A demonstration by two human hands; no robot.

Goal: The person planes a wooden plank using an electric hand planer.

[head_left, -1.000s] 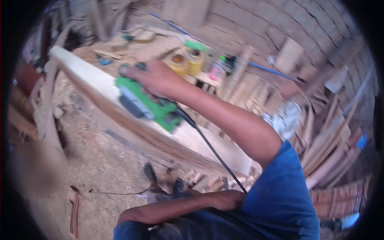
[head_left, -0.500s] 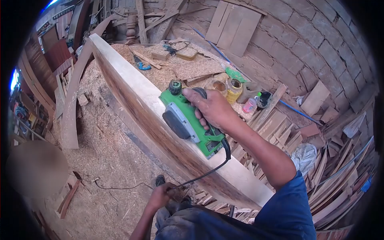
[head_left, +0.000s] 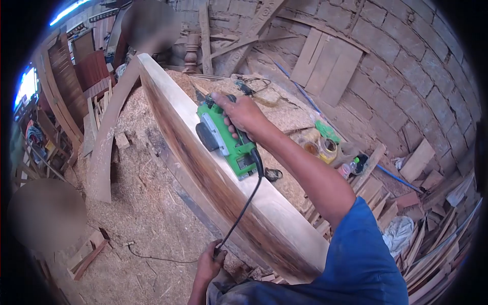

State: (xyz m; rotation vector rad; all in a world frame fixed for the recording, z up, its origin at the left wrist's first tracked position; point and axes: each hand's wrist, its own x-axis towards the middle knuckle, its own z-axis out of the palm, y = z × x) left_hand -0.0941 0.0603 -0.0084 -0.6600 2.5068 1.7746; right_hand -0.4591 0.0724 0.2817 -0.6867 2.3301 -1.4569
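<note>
A green electric planer (head_left: 223, 136) rests on the pale top edge of a long curved timber (head_left: 290, 218), whose side shows dark brown grain. My right hand (head_left: 241, 114) is wrapped round the planer's handle. From the planer's rear a black power cord (head_left: 243, 209) runs down to my left hand (head_left: 211, 260), whose fingers are closed round it below the timber. Beyond my left hand the cord continues left over the shavings.
Sawdust and shavings (head_left: 147, 223) lie around the timber. A curved board (head_left: 104, 157) leans at the left. Yellow-rimmed jars (head_left: 328, 148), a pink bottle (head_left: 345, 169) and wood offcuts are at the right. A block wall (head_left: 391, 56) stands behind. Two blurred round patches cover parts of the left side.
The planer and my right hand have moved forward along the timber, toward its far end. My left hand still holds the cord, which hangs more steeply. The view has shifted.
</note>
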